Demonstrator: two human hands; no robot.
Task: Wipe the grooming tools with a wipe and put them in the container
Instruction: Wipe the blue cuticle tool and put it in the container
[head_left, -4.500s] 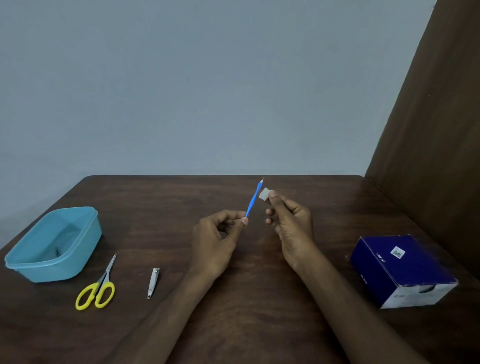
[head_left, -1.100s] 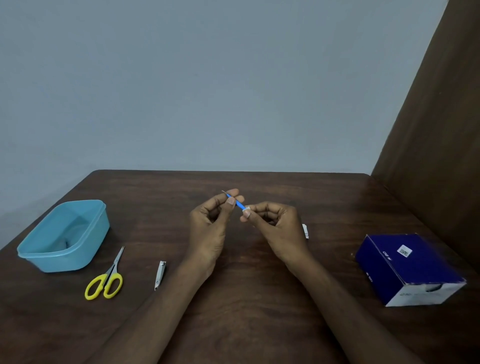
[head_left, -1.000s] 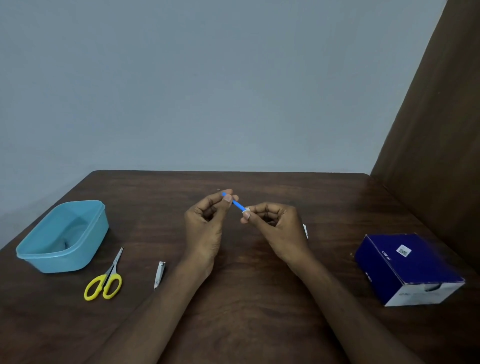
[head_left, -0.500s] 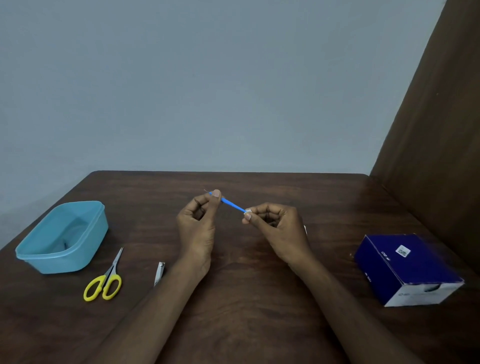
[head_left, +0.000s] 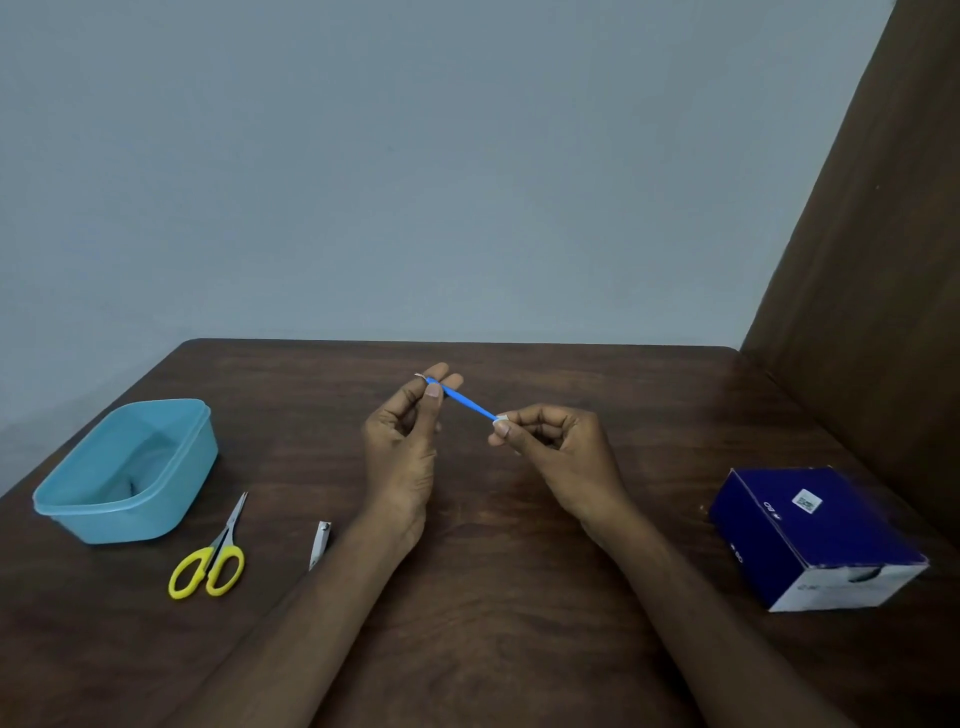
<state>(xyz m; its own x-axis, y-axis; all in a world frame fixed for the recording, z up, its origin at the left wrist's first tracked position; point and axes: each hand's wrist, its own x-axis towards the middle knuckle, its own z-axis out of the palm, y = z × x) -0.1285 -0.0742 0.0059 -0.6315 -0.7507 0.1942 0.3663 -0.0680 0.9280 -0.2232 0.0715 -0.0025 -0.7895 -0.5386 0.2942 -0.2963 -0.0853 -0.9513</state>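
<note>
- The blue grooming stick (head_left: 464, 399) is held in the air above the middle of the counter (head_left: 519, 597), its long axis running from upper left down to lower right, between the two hands.
- The left hand (head_left: 402, 457) pinches the stick's upper-left end between thumb and fingertips; a small metal tip shows just past that grip.
- The right hand (head_left: 563, 457) has its fingers curled, pinching a small white wipe (head_left: 502, 419) around the stick's lower-right end.
- Judged from this, the stick is being wiped; to go into the container it must travel left, and the left hand is the nearer one.
- The light blue container (head_left: 124, 470) sits at the counter's left edge, open-topped. Something small and dark lies on its floor; what it is cannot be told.
- Yellow-handled scissors (head_left: 210, 556) lie just beside the container, toward the near edge, blades pointing away from the person.
- A nail clipper (head_left: 319, 543) lies between the scissors and the left forearm. Both seem yet to be wiped.
- A dark blue box (head_left: 815, 540) stands near the right edge, well apart from the hands.
</note>
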